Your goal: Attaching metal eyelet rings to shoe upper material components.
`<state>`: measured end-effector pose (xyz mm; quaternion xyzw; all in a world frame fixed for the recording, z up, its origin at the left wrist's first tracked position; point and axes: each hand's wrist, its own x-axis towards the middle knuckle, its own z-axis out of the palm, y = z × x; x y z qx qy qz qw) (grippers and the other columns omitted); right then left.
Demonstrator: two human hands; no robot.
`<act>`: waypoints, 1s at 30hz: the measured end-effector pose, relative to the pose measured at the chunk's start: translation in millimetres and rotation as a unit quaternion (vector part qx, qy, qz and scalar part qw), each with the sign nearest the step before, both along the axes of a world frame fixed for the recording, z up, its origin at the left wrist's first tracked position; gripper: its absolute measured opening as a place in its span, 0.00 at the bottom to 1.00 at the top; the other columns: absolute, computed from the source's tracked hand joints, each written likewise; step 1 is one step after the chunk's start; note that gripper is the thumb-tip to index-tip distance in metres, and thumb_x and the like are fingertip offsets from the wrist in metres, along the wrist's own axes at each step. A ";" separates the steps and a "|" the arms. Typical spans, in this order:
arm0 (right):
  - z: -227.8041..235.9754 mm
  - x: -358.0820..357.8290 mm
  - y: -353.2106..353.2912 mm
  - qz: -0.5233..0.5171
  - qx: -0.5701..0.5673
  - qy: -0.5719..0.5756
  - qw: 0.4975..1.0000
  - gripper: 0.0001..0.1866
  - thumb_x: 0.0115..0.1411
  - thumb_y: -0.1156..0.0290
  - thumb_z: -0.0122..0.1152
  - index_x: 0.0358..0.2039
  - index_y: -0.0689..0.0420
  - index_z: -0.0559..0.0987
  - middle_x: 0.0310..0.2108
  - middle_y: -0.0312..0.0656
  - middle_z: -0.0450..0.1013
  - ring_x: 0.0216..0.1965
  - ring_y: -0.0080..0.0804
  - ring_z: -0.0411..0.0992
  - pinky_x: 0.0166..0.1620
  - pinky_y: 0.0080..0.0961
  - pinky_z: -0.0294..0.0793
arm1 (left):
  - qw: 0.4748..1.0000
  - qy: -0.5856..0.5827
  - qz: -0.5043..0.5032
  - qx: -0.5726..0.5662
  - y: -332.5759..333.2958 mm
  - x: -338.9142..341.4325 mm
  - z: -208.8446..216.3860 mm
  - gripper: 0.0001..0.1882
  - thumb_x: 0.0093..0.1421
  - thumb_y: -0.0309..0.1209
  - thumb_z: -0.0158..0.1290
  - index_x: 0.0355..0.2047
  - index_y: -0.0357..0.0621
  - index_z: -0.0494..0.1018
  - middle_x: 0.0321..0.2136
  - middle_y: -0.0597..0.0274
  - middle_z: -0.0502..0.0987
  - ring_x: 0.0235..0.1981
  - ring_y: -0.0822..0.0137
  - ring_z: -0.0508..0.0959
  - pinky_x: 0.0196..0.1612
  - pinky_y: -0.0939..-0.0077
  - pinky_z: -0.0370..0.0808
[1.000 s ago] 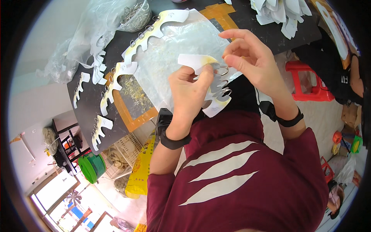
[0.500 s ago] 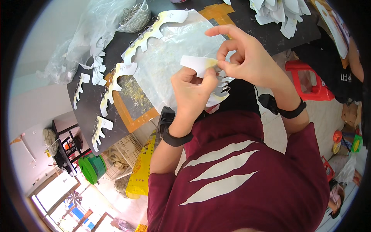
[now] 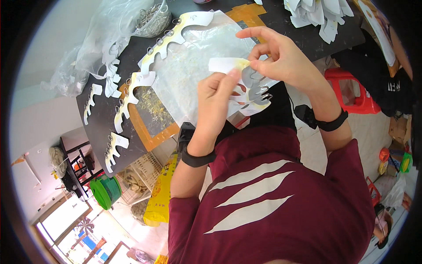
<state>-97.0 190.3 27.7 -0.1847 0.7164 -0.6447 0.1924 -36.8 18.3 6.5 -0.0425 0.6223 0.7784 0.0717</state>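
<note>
Above the near edge of the table, my left hand grips a white scalloped card strip with yellowed edges, thumb pressed on its face. My right hand pinches the strip's upper edge between thumb and a bent finger, while the index finger stretches out to the left. Whether a small ring is also in that pinch is hidden. Metal rings stick out from the strip's lower notches. Beyond my hands, a longer scalloped strip with rings in its notches lies on a clear plastic sheet.
More scalloped strips lie on the dark table at left. A clear bowl of metal rings stands at the back beside plastic bags. White card pieces are heaped back right. A red stool stands at right.
The held strip has tipped and risen slightly, and more of its scalloped lower part and rings shows. My left thumb has shifted along it; my right hand keeps its pinch.
</note>
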 end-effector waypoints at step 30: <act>-4.2 14.7 2.9 0.058 -0.072 -0.087 0.992 0.28 0.54 0.76 0.55 0.57 0.57 0.61 0.25 0.30 0.66 0.18 0.09 0.57 0.20 0.06 0.55 | 0.987 -0.075 0.040 0.134 10.4 9.0 -7.3 0.13 0.60 0.35 0.49 0.29 0.34 0.71 0.24 0.62 0.72 0.19 0.75 0.72 0.19 0.83 0.71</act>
